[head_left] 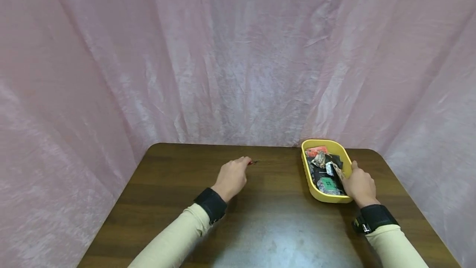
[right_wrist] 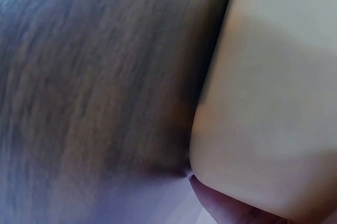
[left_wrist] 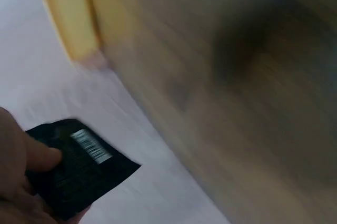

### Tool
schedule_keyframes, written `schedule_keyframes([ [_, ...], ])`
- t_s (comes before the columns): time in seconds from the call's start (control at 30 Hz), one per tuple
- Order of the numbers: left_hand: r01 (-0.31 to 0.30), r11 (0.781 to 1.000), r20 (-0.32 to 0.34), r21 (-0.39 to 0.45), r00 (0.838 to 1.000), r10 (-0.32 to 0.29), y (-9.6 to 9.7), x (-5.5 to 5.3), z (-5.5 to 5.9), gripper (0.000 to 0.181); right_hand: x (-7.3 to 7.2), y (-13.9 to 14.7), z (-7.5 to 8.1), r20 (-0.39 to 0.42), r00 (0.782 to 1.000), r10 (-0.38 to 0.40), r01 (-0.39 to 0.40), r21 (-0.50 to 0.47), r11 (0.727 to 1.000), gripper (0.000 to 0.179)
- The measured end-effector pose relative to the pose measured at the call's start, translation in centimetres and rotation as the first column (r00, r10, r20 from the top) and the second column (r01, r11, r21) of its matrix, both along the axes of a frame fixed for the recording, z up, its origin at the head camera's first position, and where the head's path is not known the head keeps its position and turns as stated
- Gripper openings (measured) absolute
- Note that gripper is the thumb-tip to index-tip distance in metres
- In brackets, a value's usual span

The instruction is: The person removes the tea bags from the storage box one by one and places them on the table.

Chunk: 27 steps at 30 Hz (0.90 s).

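My left hand [head_left: 231,177] is over the middle of the table and pinches a small dark packet [left_wrist: 84,182] with a white barcode. Only a bit of red and dark edge shows past the fingertips in the head view. At the right, my right hand [head_left: 360,186] grips the near right side of a yellow plastic basket [head_left: 311,186], with the rim between thumb and fingers. Inside lie several small packets [head_left: 329,184], mostly black, with green, orange and marbled parts. A pale wall, probably the basket's side, fills much of the right wrist view and hides most of the hand.
A dark brown wooden table [head_left: 178,168] with rounded far corners carries the basket near its back right edge. Pink velvety curtains [head_left: 260,73] hang behind and along both sides. Both wrist views are partly blurred.
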State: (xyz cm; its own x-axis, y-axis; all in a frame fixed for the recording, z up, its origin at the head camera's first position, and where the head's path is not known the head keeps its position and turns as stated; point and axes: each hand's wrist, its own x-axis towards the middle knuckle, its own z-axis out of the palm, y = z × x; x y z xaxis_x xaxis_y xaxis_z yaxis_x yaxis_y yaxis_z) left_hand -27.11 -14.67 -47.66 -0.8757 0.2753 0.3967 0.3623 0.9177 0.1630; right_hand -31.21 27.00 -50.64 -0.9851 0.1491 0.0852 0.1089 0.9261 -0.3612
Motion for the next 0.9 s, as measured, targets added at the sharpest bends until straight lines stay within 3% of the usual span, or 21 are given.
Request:
schedule_keyframes([
  [0.13,-0.103,0.994,0.099,-0.031,0.989,0.106,-5.3,0.2,-1.7,0.040,0.2,0.2,0.1,0.014,1.000,-0.006,0.006,-0.001,1.000,0.076],
  [0.3,-0.172,0.978,0.240,-0.122,0.950,0.197,-11.2,0.7,-2.8,0.048,0.3,0.3,0.0,0.011,1.000,-0.002,0.002,0.006,1.000,0.076],
  [0.43,-0.147,0.976,0.289,-0.158,0.939,0.188,-15.0,0.8,-3.4,0.046,0.4,0.1,0.0,0.000,1.000,0.000,0.000,0.008,1.000,0.075],
  [0.53,-0.111,0.985,0.340,-0.133,0.928,0.151,-17.2,0.6,-3.7,0.049,0.4,0.1,0.0,-0.004,1.000,-0.004,0.004,0.007,1.000,0.075],
  [0.63,-0.099,0.991,0.416,-0.094,0.900,0.129,-18.8,0.1,-4.2,0.055,0.4,0.1,0.0,-0.001,1.000,-0.003,0.003,0.007,1.000,0.075],
  [0.9,-0.191,0.981,0.511,0.024,0.846,0.152,-22.2,-1.4,-4.8,0.065,0.2,0.2,-0.2,-0.007,1.000,0.001,-0.001,0.007,1.000,0.077],
])
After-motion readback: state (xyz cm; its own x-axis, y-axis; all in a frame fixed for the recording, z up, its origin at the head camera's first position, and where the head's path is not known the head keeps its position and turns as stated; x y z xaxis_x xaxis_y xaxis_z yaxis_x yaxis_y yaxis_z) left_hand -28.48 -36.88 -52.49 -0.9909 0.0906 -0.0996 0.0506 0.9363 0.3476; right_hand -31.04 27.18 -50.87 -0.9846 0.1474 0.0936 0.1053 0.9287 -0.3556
